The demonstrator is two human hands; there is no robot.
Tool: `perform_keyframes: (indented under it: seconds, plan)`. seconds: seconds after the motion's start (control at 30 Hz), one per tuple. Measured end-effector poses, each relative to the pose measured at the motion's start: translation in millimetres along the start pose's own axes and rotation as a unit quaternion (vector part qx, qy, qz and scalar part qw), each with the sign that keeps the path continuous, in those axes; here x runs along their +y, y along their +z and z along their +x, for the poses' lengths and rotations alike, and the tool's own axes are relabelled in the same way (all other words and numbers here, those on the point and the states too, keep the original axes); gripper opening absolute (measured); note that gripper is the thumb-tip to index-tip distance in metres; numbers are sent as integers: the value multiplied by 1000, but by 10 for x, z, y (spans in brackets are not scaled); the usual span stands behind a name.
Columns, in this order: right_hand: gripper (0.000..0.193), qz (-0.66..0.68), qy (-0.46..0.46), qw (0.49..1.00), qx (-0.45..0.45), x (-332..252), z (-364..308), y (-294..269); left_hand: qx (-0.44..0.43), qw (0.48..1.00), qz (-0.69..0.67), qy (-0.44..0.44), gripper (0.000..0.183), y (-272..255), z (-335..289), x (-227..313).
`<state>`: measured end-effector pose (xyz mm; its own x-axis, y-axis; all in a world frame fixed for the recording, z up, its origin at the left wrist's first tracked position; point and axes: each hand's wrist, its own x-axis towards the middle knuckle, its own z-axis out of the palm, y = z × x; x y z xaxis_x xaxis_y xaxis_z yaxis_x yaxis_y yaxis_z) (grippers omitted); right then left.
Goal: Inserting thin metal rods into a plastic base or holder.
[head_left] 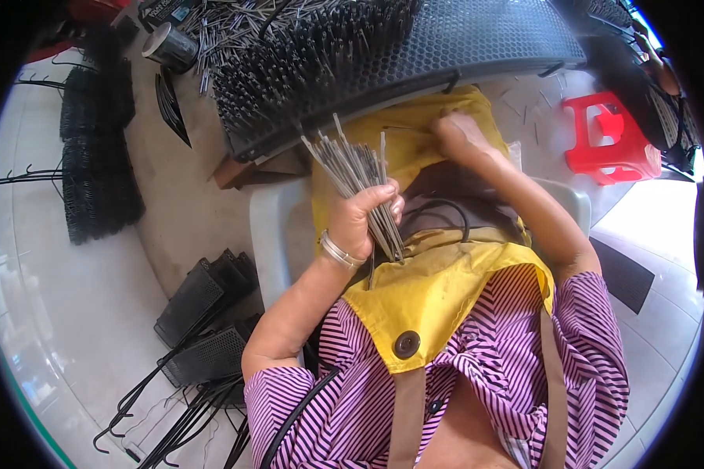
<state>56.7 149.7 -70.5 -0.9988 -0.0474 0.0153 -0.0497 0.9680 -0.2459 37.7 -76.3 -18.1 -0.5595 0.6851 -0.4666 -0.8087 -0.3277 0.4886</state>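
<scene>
My left hand (362, 223), with bracelets at its wrist, is closed around a bundle of thin grey metal rods (350, 162), which fan out at the top. Over the yellow apron (438, 285) on my lap, my right hand (463, 139) has its fingers curled in. A thin rod (405, 129) points leftward from those fingers; their tips are hard to see. Just beyond both hands lies a black perforated panel (493, 43). Many similar rods (305, 78) stand packed in the holes of its left part, while holes show bare on its right.
A heap of loose rods (238, 27) and a metal can (170, 48) are at the far left. Black racks (98, 156) line the left floor, with hooked black pieces (207, 356) nearer me. A red plastic stool (612, 141) stands at right; a few rods lie beside it.
</scene>
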Motion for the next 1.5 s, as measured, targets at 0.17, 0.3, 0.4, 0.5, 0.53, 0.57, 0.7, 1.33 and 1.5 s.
perform_keyframes:
  seconds: [0.17, 0.3, 0.4, 0.5, 0.53, 0.57, 0.7, 1.33, 1.5]
  plan:
    - [15, -4, 8, 1000, -9, -36, -48, -75, -4, 1000, 2, -10, 35, -27, 9, -5]
    - [12, 17, -9, 1000, 19, -55, -218, -260, -5, 1000, -1, -12, 36, -43, 17, -14]
    - [8, 107, -65, 983, 136, -97, -290, -513, -6, 1000, 26, -10, 36, -31, 13, 4]
    - [8, 161, -70, 969, 173, -143, -296, -695, -5, 1000, 30, -10, 34, -56, 28, -9]
    - [8, 171, -74, 964, 190, -175, -281, -754, -9, 999, 31, -7, 34, -58, 24, -8]
    - [8, 169, -75, 964, 190, -219, -283, -833, -15, 1000, 23, -9, 33, -74, 41, -27]
    - [8, 279, 10, 936, 217, -384, -229, -1023, -17, 1000, 16, -12, 33, -87, 48, -34]
    - [22, 231, -7, 934, 273, -551, 691, -1131, 11, 999, 41, 2, 31, -10, 14, -18]
    - [20, 117, -63, 966, 224, -696, 911, -1287, 4, 999, 34, -1, 31, -15, 8, -21]
